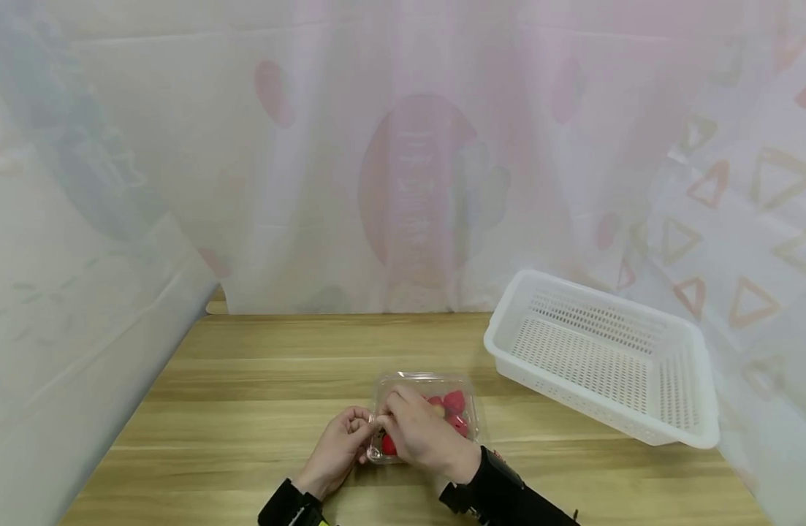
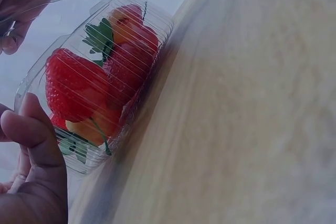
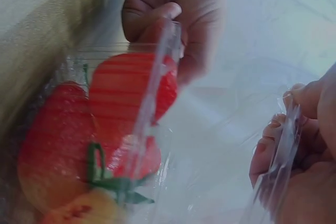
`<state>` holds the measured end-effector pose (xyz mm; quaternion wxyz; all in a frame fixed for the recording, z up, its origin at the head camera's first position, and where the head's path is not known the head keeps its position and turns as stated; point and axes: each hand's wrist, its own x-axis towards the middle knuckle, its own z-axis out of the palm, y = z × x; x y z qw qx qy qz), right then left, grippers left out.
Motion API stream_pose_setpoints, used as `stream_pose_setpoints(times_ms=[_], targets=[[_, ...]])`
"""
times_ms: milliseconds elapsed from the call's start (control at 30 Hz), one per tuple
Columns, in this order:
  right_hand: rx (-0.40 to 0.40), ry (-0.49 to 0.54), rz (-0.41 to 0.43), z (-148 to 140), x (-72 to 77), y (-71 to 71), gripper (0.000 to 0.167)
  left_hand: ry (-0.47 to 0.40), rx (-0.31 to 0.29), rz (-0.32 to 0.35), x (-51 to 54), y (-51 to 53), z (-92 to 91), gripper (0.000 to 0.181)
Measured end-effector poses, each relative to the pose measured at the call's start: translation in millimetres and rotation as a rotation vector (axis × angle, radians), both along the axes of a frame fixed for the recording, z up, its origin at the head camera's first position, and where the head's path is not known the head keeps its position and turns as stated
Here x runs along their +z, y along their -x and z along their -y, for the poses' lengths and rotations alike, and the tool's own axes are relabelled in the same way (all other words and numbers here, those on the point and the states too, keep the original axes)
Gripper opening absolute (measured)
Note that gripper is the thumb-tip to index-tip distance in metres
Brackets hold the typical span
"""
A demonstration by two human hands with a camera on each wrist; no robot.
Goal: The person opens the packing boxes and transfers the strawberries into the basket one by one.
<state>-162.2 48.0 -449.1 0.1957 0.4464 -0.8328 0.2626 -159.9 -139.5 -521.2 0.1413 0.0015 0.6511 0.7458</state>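
Cuffs: black; the left one (image 1: 287,504) is at the lower edge of the frame, left of centre, the right one (image 1: 501,489) at the lower edge, right of centre.
Left hand: (image 1: 337,446) at the box's left edge; thumb and finger pinch the rim there.
Right hand: (image 1: 425,435) above the left part of the box, hiding some of it; in the right wrist view its thumb and curled fingers clamp the edge of the lid.
Box: (image 1: 422,377) clear plastic, on the table, low in the frame and near its centre.
Long axis: the box looks longer from left to right than up the frame, its left end towards the left hand; in the left wrist view it slants from lower left to upper right.
Lid: (image 3: 281,163) clear, lifted away from the box's rim on the hands' side.
Strawberries: (image 2: 76,85) red, some with yellowish patches, heaped in the box; green leaves (image 2: 100,36) show among them.
Table: (image 1: 258,380) wood-grained, across the lower frame.
Basket: (image 1: 580,358) white, perforated, right of the frame, long axis slanting from upper left to lower right.
Curtain: (image 1: 310,183) pale, printed, behind the table.
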Motion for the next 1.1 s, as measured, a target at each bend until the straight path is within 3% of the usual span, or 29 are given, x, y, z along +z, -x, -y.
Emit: stream_pose_setpoints(times_ms=[333,433,567,700,933,1033,1100], targets=[[0.049,0.066,0.294,-13.3,21.2,10.5,0.011,0.006,-0.002,0.0,-0.8,-0.9,-5.5,0.016],[0.039,0.077,0.328,-18.1,30.1,16.4,0.012,0.004,-0.001,-0.003,-0.7,-0.9,-7.9,0.018],[0.015,0.045,0.311,-18.9,40.6,24.6,0.011,-0.001,-0.005,0.0,-1.0,-0.9,-10.5,0.017],[0.013,-0.041,0.195,-15.1,48.6,29.3,0.009,-0.011,-0.013,0.002,-1.1,-0.6,-12.7,0.018],[0.02,-0.154,-0.24,-12.7,49.6,39.8,0.008,-0.027,-0.027,0.016,-3.9,0.6,-14.6,0.017],[-0.009,-0.165,-0.368,-11.8,50.0,46.8,0.011,-0.035,-0.025,0.017,-4.9,0.9,-14.9,0.017],[-0.017,-0.167,-0.409,-11.6,51.6,52.7,0.011,-0.042,-0.022,0.02,-5.0,1.0,-15.3,0.019]])
